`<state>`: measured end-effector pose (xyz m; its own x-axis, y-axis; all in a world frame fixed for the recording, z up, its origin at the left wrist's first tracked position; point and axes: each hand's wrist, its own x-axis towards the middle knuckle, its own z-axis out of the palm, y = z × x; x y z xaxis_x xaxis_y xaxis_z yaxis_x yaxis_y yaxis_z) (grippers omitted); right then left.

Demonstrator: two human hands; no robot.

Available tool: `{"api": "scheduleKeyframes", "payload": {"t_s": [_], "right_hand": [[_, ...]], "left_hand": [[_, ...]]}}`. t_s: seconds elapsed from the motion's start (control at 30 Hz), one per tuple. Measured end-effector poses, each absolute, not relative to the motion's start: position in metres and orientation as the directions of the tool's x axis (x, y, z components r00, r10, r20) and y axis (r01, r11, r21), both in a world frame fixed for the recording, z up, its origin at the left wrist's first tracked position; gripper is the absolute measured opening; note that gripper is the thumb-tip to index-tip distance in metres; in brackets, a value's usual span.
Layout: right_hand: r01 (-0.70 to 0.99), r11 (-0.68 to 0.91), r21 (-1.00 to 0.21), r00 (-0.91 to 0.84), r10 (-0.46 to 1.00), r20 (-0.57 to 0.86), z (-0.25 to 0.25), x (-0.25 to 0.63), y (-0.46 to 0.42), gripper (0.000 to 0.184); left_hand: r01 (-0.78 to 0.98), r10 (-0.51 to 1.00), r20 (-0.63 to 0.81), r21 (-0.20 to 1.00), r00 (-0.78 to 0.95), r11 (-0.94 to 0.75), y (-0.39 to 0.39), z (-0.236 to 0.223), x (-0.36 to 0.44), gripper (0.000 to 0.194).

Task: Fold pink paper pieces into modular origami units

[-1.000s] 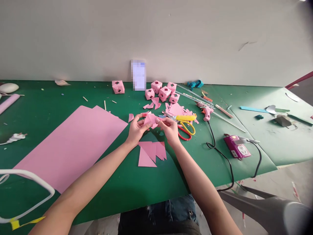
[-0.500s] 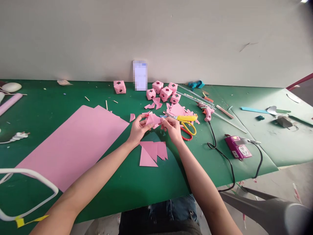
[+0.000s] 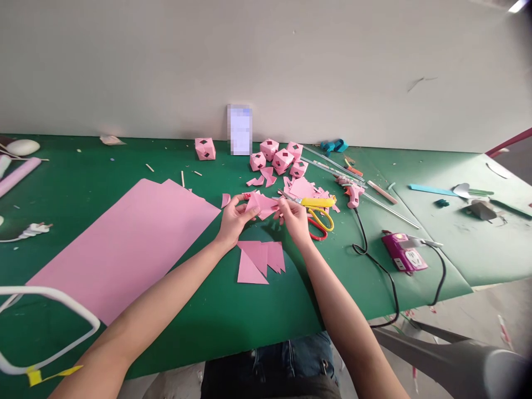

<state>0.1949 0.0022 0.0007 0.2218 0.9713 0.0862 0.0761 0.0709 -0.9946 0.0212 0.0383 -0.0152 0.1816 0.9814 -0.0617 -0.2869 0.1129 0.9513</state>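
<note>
Folded pink paper [image 3: 260, 208] lies between both hands: left hand [image 3: 233, 224] pinches its left part, right hand [image 3: 295, 219] pinches right corner. Likely light, thin, springy, easily creased; best held gently by folded edges, fingertips only. Pink cut pieces [image 3: 251, 268] on desk [image 3: 199, 327], just bodyward of hands. Large pink sheet [image 3: 124, 249] left of left hand. Pink glue gun [image 3: 354, 196] right of right hand. Lone pink polyhedron [image 3: 205, 149] beyond left hand.

The held piece [image 3: 263, 207] is matt paper, the glue gun [image 3: 354, 195] apparently plastic.
</note>
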Motion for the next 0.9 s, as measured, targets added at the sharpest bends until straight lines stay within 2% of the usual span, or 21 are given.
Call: {"api": "scheduleKeyframes", "payload": {"t_s": [0.07,0.23,0.33,0.4,0.5,0.57,0.7,0.9], "right_hand": [[0.12,0.062,-0.991,0.195,0.977,0.085,0.001,0.191,0.001,0.049],[0.128,0.044,-0.991,0.196,0.978,0.068,-0.002,0.187,0.002,0.048],[0.151,0.035,-0.988,0.122,0.991,0.054,-0.004,0.19,0.002,0.045],[0.212,0.065,-0.975,0.097,0.991,0.087,-0.003,0.192,0.001,0.042],[0.283,0.124,-0.951,0.158,0.972,0.173,0.001,0.192,0.0,0.039],[0.269,0.141,-0.953,0.194,0.961,0.197,0.005,0.192,0.0,0.037],[0.166,0.126,-0.978,0.175,0.972,0.155,0.007,0.19,0.002,0.034],[0.053,0.147,-0.988,0.256,0.954,0.155,0.003,0.192,0.003,0.027]], "left_hand": [[-0.263,0.983,-0.045,0.96,0.18,0.092,0.037,-0.016,0.022,0.061],[-0.232,0.996,-0.009,0.972,0.091,0.03,0.036,-0.021,0.024,0.065],[-0.26,0.999,-0.019,0.965,0.028,0.025,0.037,-0.022,0.024,0.069],[-0.252,1.0,-0.01,0.968,0.009,0.012,0.037,-0.022,0.024,0.071],[-0.184,0.998,0.034,0.983,0.044,-0.025,0.034,-0.021,0.024,0.071],[-0.125,0.993,0.077,0.99,0.087,-0.066,0.031,-0.021,0.024,0.068],[-0.048,0.982,0.141,0.99,0.129,-0.135,0.025,-0.021,0.026,0.064],[-0.089,0.982,0.107,0.992,0.155,-0.094,0.023,-0.016,0.025,0.066]]}}
